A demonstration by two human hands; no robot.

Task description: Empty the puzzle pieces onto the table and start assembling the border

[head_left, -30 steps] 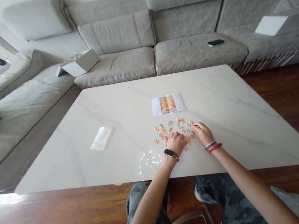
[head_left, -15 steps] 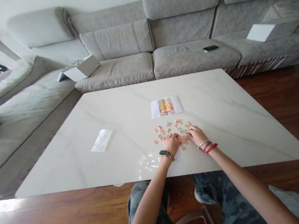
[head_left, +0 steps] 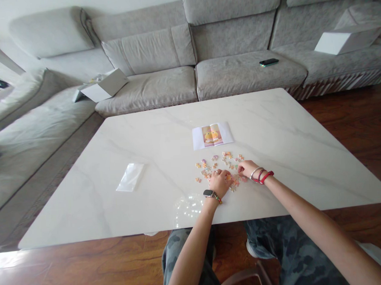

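Note:
Small pastel jigsaw puzzle pieces (head_left: 219, 167) lie scattered in a loose patch on a white marble table (head_left: 274, 155). My left hand (head_left: 220, 182) rests palm down on the near part of the patch, covering some pieces. My right hand (head_left: 247, 168) sits at the patch's right side, its fingertips bunched among the pieces. Whether either hand holds a piece is hidden. Just beyond the pieces lies a white sheet with a printed yellow-and-pink picture (head_left: 212, 136).
A clear plastic bag (head_left: 130, 177) lies flat on the table to the left. Beyond the table's far edge stands a grey sectional sofa (head_left: 250, 73), holding a phone (head_left: 268, 62) and white boxes (head_left: 104, 86). A wood floor surrounds the table.
My right hand has moved left into the pieces, with its fingers curled in more. My left hand has barely shifted. The view has tilted slightly.

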